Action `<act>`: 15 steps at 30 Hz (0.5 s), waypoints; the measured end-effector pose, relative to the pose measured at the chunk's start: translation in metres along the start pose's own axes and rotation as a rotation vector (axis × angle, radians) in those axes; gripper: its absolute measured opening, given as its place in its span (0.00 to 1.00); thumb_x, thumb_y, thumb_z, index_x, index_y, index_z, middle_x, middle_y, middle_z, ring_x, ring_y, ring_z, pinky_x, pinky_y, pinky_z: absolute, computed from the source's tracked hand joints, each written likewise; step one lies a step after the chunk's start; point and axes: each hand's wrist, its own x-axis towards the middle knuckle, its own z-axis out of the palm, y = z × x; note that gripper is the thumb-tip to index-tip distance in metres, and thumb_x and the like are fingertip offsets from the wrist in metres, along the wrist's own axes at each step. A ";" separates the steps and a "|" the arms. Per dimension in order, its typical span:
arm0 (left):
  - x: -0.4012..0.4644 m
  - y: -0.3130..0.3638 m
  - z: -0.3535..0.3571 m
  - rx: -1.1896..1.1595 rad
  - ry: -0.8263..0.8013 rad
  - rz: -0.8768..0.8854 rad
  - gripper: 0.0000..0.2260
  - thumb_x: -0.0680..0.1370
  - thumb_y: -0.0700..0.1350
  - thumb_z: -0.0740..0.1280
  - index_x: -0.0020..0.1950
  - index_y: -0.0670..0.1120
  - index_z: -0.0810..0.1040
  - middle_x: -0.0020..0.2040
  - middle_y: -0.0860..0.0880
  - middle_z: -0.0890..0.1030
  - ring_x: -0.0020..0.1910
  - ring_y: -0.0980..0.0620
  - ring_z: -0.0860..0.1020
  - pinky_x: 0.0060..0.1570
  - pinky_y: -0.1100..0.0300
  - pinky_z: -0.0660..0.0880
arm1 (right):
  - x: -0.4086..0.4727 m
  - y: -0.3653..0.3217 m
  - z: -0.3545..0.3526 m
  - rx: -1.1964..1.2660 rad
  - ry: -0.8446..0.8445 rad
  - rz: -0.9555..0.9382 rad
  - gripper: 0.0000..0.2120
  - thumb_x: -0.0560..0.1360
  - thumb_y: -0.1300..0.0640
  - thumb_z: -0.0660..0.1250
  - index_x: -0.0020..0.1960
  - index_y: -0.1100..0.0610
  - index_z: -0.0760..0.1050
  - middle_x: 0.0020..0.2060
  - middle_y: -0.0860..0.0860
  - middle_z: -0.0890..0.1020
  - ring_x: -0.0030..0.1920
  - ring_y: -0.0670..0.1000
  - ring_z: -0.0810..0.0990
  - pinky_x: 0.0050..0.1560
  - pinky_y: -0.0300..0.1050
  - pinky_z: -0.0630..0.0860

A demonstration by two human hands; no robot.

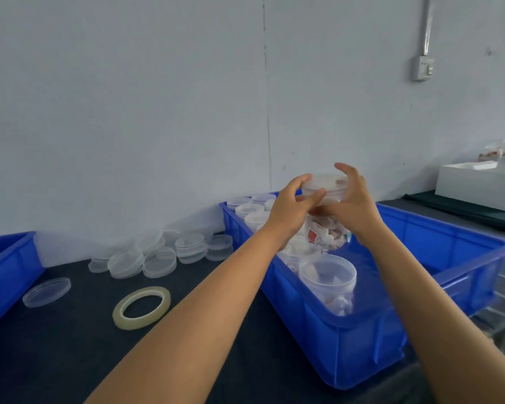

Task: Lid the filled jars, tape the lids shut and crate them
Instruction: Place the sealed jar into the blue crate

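Note:
A clear plastic jar (pixel 327 231) filled with small packets is held up above the large blue crate (pixel 420 287). A clear lid (pixel 325 185) sits on its top. My left hand (pixel 289 208) pinches the lid's left rim between thumb and fingers. My right hand (pixel 353 205) curls round the jar just under the lid, its upper fingers spread beside the lid. Inside the crate stands an open filled jar (pixel 328 275), with several lidded jars (pixel 248 209) behind it. A roll of clear tape (pixel 142 307) lies flat on the dark table.
A pile of loose clear lids (pixel 161 252) lies by the wall, and one single lid (pixel 46 292) rests near a second blue crate (pixel 3 275) at the left edge. A white box (pixel 478 188) stands at the back right.

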 end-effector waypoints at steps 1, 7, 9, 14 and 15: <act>0.002 -0.001 0.004 -0.014 -0.006 0.003 0.23 0.79 0.48 0.67 0.74 0.48 0.68 0.71 0.48 0.71 0.68 0.49 0.71 0.69 0.50 0.69 | 0.001 0.003 -0.002 -0.014 0.023 0.001 0.45 0.65 0.59 0.79 0.75 0.49 0.60 0.63 0.50 0.67 0.59 0.49 0.71 0.50 0.41 0.70; 0.014 -0.010 0.023 0.017 -0.066 -0.016 0.24 0.80 0.48 0.65 0.75 0.46 0.65 0.73 0.48 0.68 0.71 0.49 0.68 0.70 0.53 0.66 | 0.004 0.018 -0.011 -0.110 0.074 0.039 0.47 0.65 0.58 0.79 0.77 0.50 0.57 0.66 0.53 0.66 0.57 0.48 0.70 0.53 0.44 0.70; 0.014 -0.019 0.025 0.153 -0.090 -0.037 0.24 0.81 0.47 0.64 0.76 0.44 0.63 0.74 0.46 0.68 0.70 0.47 0.69 0.70 0.54 0.65 | 0.001 0.028 -0.010 -0.145 0.011 0.091 0.44 0.67 0.57 0.77 0.77 0.50 0.57 0.68 0.54 0.66 0.57 0.50 0.71 0.54 0.45 0.70; 0.002 -0.045 0.028 0.944 -0.226 0.017 0.18 0.82 0.51 0.58 0.70 0.45 0.71 0.67 0.42 0.74 0.66 0.41 0.71 0.62 0.49 0.65 | -0.001 0.056 -0.001 -0.275 -0.293 0.455 0.42 0.72 0.62 0.71 0.79 0.53 0.52 0.75 0.58 0.54 0.69 0.64 0.65 0.56 0.56 0.70; 0.000 -0.048 0.030 1.030 -0.250 0.019 0.17 0.83 0.50 0.57 0.69 0.45 0.72 0.66 0.41 0.75 0.66 0.41 0.70 0.62 0.48 0.64 | -0.001 0.056 -0.001 -0.339 -0.355 0.526 0.40 0.73 0.62 0.70 0.78 0.54 0.52 0.75 0.59 0.53 0.68 0.67 0.65 0.55 0.60 0.73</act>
